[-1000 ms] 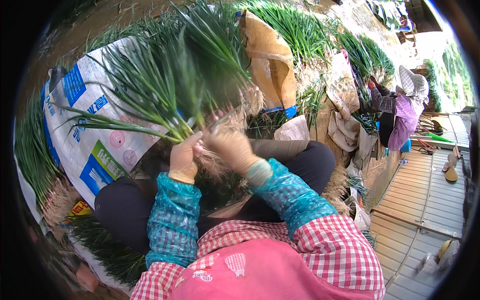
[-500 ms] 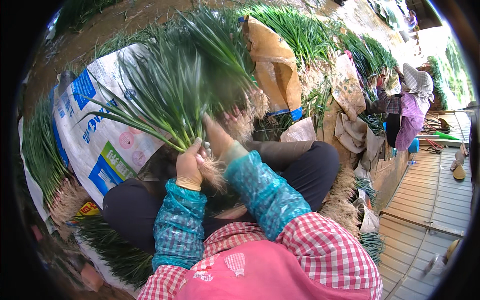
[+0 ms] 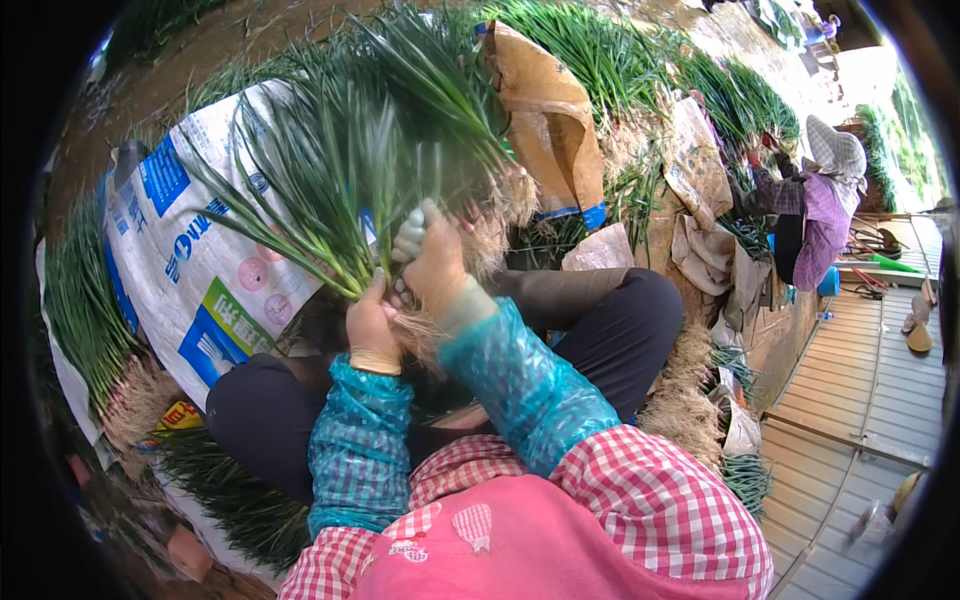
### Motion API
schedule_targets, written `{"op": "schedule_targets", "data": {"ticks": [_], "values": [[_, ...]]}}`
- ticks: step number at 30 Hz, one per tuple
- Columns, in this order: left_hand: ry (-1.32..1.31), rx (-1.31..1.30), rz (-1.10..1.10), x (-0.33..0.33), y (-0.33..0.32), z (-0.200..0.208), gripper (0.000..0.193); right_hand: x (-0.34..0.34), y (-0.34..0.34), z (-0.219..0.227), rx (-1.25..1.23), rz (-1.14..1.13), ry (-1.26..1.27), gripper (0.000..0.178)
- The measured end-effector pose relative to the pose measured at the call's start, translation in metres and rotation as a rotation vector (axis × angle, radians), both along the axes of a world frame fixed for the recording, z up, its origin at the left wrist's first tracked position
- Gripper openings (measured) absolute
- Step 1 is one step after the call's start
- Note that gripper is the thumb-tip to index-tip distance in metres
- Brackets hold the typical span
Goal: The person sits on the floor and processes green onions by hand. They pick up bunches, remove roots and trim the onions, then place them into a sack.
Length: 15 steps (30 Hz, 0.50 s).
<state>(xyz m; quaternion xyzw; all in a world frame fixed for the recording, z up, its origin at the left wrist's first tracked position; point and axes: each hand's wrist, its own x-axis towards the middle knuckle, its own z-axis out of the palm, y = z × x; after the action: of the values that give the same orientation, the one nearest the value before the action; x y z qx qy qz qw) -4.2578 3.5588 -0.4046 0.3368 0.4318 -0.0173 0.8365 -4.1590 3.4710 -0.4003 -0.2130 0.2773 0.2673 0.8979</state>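
A bunch of scallions (image 3: 345,265) fans up and to the left, long green leaves on top, pale roots hanging below. Around its lower stems my left hand (image 3: 372,325) is closed, in a thin pale glove. Just right of it and slightly higher, my right hand (image 3: 437,262) is closed too, its greyish fingertips curled toward the bunch. Blurred green leaves rise above that hand; the stems inside its fingers are mostly hidden. Behind it lies a pile of scallions (image 3: 440,100), its roots (image 3: 515,195) toward me.
My bent knees (image 3: 635,325) flank the work. A white printed sack (image 3: 190,240) lies at left, beside more scallions (image 3: 85,310). A brown sack (image 3: 545,120) stands at back right. Farther right, a person in a purple top (image 3: 822,235) handles scallions near a corrugated metal sheet (image 3: 840,370).
My right hand has drawn back from the pile beside my left hand, its fingers now curled. My left hand has shifted slightly left and down with the bunch.
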Motion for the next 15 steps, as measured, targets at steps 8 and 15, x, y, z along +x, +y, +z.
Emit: {"op": "schedule_targets", "data": {"ticks": [8, 15], "values": [[0.044, 0.145, -0.062, 0.006, -0.016, 0.018, 0.012, 0.011, -0.012, -0.002, -0.560, 0.247, 0.052, 0.024], [0.115, 0.267, -0.198, 0.000, -0.010, -0.013, 0.015, -0.007, 0.007, -0.004, -0.144, -0.105, 0.061, 0.025]]}}
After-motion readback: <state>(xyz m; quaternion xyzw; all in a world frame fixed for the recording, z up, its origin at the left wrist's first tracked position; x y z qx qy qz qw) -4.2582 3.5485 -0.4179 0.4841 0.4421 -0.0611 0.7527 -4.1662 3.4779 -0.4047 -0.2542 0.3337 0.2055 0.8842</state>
